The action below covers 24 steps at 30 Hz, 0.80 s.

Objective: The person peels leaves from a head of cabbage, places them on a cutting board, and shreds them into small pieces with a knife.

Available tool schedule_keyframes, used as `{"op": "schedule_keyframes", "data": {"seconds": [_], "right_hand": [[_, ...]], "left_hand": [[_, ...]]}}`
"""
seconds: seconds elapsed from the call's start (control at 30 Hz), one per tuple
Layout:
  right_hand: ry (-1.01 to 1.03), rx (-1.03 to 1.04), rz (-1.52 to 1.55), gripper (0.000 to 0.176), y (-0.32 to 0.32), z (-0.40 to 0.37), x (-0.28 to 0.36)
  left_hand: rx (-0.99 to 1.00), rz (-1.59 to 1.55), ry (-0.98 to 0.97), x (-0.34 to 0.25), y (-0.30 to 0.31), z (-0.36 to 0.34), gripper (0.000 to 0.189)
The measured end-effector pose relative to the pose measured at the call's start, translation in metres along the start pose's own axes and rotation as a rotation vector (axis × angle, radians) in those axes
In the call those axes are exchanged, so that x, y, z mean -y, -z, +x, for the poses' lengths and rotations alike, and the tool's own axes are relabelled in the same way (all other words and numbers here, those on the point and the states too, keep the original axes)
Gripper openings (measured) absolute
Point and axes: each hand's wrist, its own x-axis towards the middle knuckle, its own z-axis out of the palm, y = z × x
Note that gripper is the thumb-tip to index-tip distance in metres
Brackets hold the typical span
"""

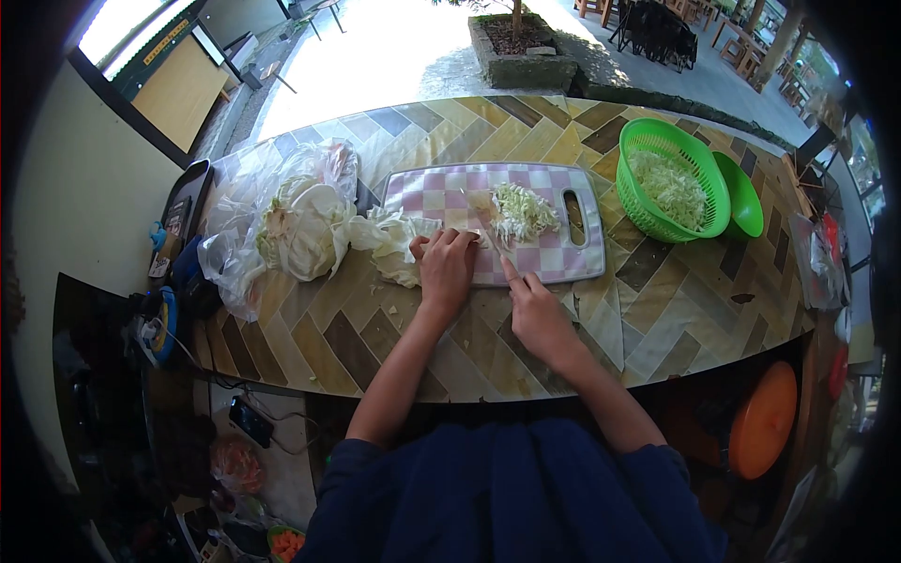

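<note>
On a pink-and-white checkered cutting board (427, 188), my left hand (446, 267) has its fingers curled down on a cabbage piece (482, 240), most of it hidden beneath them. My right hand (542, 324) is closed around the handle of a knife (501, 246), whose blade stands beside my left fingertips. Shredded cabbage (526, 212) lies just right of the blade, near the board's handle slot. Loose cabbage leaves (394, 246) overlap the board's left edge, close to my left hand. Farther left sits a large cabbage head (305, 230), partly cut.
A green basket (631, 183) with shredded cabbage stands on the right, against a green bowl (741, 192). Clear plastic bags (225, 249) lie around the cabbage head. A black tray (188, 188) is at the table's left end. Below right is an orange round lid or stool (765, 419).
</note>
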Motion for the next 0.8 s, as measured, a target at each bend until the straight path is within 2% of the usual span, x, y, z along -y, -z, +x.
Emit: {"op": "schedule_keyframes", "data": {"seconds": [0.3,0.8], "right_hand": [[0.01,-0.037,0.109,0.055,-0.001,-0.004,0.012],[-0.073,0.019,0.016,0.072,-0.021,-0.002,0.021]], "left_hand": [[-0.05,0.042,-0.021,0.0,-0.006,-0.003,0.014],[-0.038,0.013,0.007,-0.001,-0.006,-0.004,0.013]]}}
